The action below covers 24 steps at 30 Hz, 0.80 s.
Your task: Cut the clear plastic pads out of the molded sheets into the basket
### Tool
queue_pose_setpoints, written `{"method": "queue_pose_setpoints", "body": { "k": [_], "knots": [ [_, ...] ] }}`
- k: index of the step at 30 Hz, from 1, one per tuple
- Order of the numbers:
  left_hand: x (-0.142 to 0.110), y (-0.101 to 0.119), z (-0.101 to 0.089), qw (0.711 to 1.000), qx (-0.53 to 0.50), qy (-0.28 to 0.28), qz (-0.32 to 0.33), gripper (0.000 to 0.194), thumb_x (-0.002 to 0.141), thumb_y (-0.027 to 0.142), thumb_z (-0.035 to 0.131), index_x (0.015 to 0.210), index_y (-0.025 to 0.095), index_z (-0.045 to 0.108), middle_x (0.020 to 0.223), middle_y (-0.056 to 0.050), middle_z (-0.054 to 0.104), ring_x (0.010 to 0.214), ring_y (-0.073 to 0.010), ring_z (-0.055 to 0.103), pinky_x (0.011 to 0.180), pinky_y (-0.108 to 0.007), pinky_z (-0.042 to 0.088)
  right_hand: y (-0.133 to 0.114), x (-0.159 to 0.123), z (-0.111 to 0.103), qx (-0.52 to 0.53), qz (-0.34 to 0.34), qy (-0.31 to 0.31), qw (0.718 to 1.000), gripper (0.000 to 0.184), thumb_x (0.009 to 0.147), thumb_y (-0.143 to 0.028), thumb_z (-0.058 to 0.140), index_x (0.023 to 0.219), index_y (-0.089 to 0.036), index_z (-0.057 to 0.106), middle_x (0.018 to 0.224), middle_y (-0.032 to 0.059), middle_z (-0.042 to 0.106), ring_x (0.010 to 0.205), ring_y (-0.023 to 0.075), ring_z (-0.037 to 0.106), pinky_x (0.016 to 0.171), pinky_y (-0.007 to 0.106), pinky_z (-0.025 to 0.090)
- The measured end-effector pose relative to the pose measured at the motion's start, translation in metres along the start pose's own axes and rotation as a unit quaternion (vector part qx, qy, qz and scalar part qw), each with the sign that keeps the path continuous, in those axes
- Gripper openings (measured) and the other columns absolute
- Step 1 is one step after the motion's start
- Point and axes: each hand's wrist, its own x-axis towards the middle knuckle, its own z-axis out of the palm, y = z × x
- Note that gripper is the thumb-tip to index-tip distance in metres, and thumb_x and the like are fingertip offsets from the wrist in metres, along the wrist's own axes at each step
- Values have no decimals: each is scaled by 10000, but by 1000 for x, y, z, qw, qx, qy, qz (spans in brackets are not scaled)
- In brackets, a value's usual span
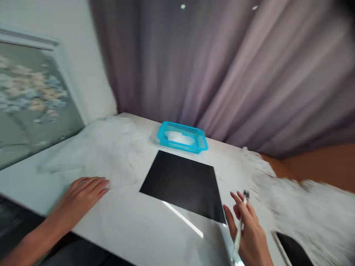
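My left hand [84, 194] lies on the white table with its fingers stretched out. Its fingertips are at the edge of a crumpled, translucent white sheet [108, 147]. Between the fingers of my right hand [249, 229] is a slim white stick-like tool [238, 240] with a dark tip; blur hides its exact kind. That hand is just to the right of the near corner of a flat black sheet [183, 184]. Beyond the black sheet stands a blue plastic basket [183, 147], and a white thing [179, 137] lies inside it.
More crumpled white material [313, 210] covers the right side. A dark-screened phone-like object [294, 249] lies at the lower right. Grey-purple curtains [177, 66] hang behind the table [124, 221]. A framed flower picture [33, 99] is at the left.
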Motion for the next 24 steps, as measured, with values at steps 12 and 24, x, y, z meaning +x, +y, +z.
{"method": "queue_pose_setpoints", "body": {
  "k": [12,24],
  "knots": [
    [51,8,-49,983,35,114,-142,216,984,300,347,1034,205,535,696,-23,630,568,-219,614,521,-286,369,-120,51,29,333,23,-215,918,273,937,-485,554,840,-230,562,736,22,627,892,212,732,768,289,616],
    [171,109,-228,942,130,310,3,371,987,340,320,1169,95,531,733,73,497,815,-154,698,839,-367,449,-165,121,67,540,5,-262,800,486,746,-465,789,839,-273,352,1194,96,671,1229,279,611,956,453,535]
  ]
}}
